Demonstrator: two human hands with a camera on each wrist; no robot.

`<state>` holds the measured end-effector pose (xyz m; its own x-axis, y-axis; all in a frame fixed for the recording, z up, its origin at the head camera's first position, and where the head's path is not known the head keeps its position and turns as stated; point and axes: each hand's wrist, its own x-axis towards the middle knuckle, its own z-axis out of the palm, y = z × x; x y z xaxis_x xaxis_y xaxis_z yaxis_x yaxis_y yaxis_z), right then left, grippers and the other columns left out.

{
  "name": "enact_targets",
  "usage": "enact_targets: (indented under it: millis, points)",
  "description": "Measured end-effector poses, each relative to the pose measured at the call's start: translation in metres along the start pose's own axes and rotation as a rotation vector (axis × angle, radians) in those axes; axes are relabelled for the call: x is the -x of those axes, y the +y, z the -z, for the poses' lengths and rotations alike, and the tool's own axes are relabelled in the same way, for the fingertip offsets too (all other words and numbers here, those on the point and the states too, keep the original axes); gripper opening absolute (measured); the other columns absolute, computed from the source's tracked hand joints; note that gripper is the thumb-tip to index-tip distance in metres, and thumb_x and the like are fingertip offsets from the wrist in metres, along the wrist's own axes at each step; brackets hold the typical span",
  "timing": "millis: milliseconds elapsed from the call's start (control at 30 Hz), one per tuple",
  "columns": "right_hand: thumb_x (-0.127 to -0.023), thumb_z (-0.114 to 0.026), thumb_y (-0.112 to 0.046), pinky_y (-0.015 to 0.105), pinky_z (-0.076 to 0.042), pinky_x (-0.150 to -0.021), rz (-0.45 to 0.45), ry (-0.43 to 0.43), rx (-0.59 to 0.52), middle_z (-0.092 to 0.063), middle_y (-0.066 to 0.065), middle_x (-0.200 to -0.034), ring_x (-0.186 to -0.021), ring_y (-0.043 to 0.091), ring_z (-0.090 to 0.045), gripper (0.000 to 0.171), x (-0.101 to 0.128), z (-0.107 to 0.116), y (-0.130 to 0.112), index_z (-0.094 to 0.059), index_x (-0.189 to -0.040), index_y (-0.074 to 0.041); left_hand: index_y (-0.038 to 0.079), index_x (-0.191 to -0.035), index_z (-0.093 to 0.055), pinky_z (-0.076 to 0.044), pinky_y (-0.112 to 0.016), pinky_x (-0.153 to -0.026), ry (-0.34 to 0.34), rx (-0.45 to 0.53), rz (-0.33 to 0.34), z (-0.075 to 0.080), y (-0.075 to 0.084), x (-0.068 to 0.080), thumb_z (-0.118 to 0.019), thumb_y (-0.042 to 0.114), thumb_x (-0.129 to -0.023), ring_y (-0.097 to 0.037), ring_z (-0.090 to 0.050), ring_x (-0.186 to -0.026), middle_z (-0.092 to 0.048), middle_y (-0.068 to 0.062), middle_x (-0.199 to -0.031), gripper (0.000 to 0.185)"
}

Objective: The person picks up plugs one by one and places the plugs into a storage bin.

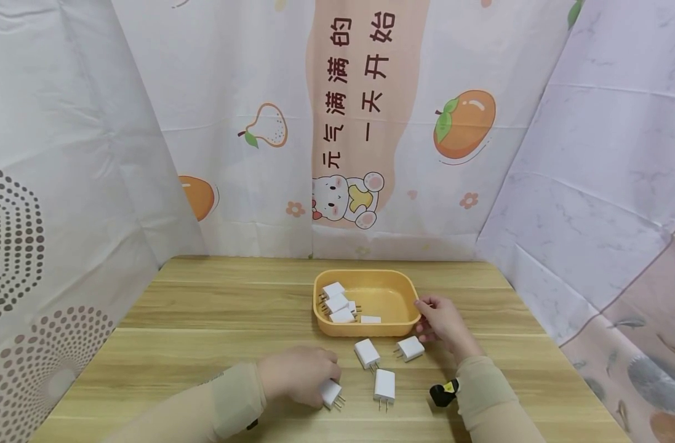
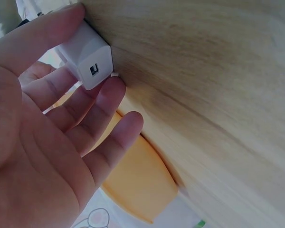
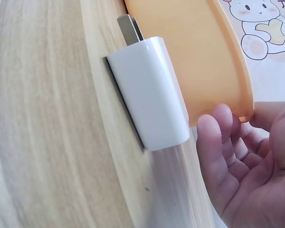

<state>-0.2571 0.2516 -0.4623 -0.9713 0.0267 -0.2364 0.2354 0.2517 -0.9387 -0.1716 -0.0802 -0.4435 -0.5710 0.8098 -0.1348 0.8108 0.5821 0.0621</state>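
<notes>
My left hand [image 1: 327,384] lies low on the wooden table [image 1: 204,320] and pinches a white plug charger [image 1: 332,394] between thumb and fingers; its USB port shows on the charger [image 2: 89,61] in the left wrist view, inside my left hand [image 2: 95,50]. My right hand [image 1: 424,320] grips the right front corner of the orange tray [image 1: 395,326], thumb over the rim. Close up, my right hand's fingers [image 3: 218,137] curl under the tray [image 3: 199,57]. Several white chargers [image 1: 337,303] lie in the tray's left side.
Three more white chargers lie loose on the table in front of the tray: one [image 1: 367,354], one [image 1: 411,348] beside my right hand, one [image 1: 384,386] nearest me. Printed curtains [image 1: 370,123] wall the table on three sides. A black wrist camera [image 1: 443,392] sits on my right wrist.
</notes>
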Motion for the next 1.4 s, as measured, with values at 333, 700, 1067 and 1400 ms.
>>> enact_targets:
  millis: [333,700,1067,1400]
  points:
    - [-0.107,-0.054,-0.025,0.036,-0.058,-0.056,0.002,-0.001,0.001,-0.057,0.011,-0.083,-0.063,0.019,-0.061,0.032,-0.0002,0.0003,0.0004,-0.056,-0.124,0.003,0.028,-0.093,-0.071,-0.045,-0.018,-0.068,0.001,0.022,0.003,0.0020,0.0009,0.0014,-0.087,0.020,-0.067,-0.001,-0.050,-0.078,-0.052,0.016,-0.088,0.031]
    - [-0.107,-0.053,-0.024,0.036,-0.059,-0.056,0.004,0.002,0.010,-0.058,0.011,-0.083,-0.064,0.019,-0.061,0.032,0.0006,0.0003,0.0000,-0.056,-0.124,0.003,0.029,-0.094,-0.072,-0.044,-0.016,-0.068,0.009,0.032,-0.008,-0.0001,-0.0013,0.0013,-0.087,0.021,-0.068,0.000,-0.049,-0.078,-0.051,0.016,-0.088,0.031]
    - [-0.107,-0.054,-0.025,0.036,-0.059,-0.057,0.003,-0.002,0.006,-0.059,0.012,-0.082,-0.064,0.018,-0.061,0.033,0.0010,0.0002,0.0000,-0.055,-0.126,0.003,0.028,-0.096,-0.073,-0.044,-0.018,-0.068,0.016,0.001,-0.045,0.0009,-0.0021,0.0024,-0.087,0.023,-0.070,0.000,-0.048,-0.076,-0.051,0.016,-0.088,0.029]
    - [-0.107,-0.054,-0.025,0.036,-0.059,-0.057,0.002,-0.001,0.015,-0.058,0.011,-0.082,-0.063,0.019,-0.061,0.032,0.0012,-0.0002,-0.0004,-0.055,-0.124,0.003,0.025,-0.098,-0.072,-0.043,-0.016,-0.066,0.035,0.086,-0.021,0.0071,-0.0029,0.0043,-0.086,0.025,-0.073,0.001,-0.049,-0.074,-0.053,0.016,-0.090,0.028]
